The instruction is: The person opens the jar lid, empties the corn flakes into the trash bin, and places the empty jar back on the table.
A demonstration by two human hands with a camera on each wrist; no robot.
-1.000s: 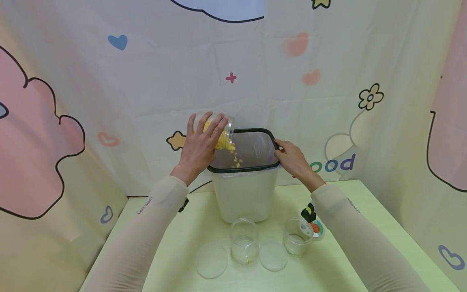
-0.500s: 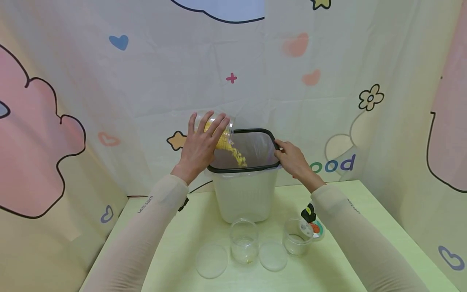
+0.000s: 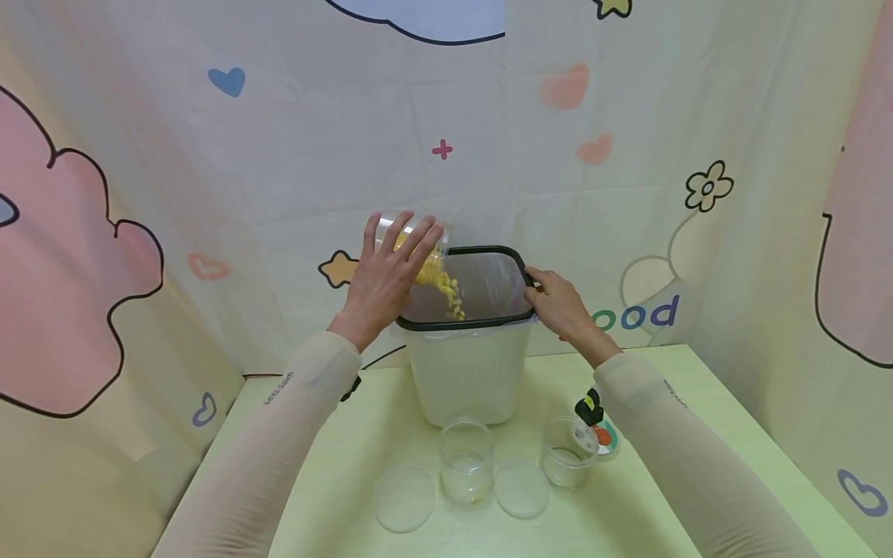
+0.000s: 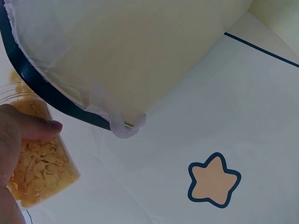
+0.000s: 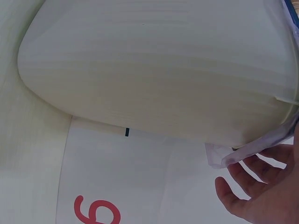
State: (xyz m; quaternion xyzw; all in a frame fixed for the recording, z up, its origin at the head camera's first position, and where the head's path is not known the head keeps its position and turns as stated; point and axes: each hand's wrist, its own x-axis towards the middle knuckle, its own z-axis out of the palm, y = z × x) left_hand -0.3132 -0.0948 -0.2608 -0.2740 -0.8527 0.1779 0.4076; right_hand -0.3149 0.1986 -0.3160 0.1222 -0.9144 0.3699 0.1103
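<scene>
My left hand (image 3: 380,291) grips a clear plastic jar (image 4: 70,170) tilted over the left side of a white trash can (image 3: 469,372). Small yellow flake-like pieces (image 3: 452,294) spill from its mouth into the can; more remain inside the jar, and their exact kind is hard to tell. A thin clear bag lines the can, folded over beneath its black rim (image 3: 481,323). At the rim's right side, my right hand (image 3: 560,304) holds on with the thumb above. In the right wrist view, its fingers (image 5: 247,179) reach under the rim by the overhanging liner (image 5: 252,150).
Before the can on the pale table (image 3: 335,465) stand two clear jars, the middle one (image 3: 467,469) with a few yellow bits at its base and another (image 3: 568,457) at right. Two clear lids (image 3: 405,498) lie flat nearby. A round colourful item (image 3: 607,438) is partly hidden behind the right jar.
The jar tips further, and the yellow pieces fall in a thicker stream than a second ago. Their level inside has dropped. My right hand and the can stay in place.
</scene>
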